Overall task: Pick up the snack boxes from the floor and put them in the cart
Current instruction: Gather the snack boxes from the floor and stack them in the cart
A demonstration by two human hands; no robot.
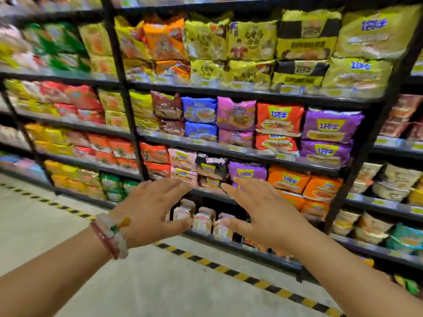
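Both hands, left hand (148, 209) and right hand (263, 213), reach empty toward shelves (229, 152).

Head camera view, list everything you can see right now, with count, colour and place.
Shelving rack: one, black, across the back, several tiers.
Noodle packets: many, yellow, orange, red, purple, blue, green, filling the shelves.
Pale packs: several, pink-white, low shelf behind the hands.
Floor: grey; no snack boxes or cart in view.
Hazard tape: one strip, yellow-black, along the rack's foot.
Bracelets: pink and white, left wrist.
Left hand: open, empty.
Right hand: open, empty.
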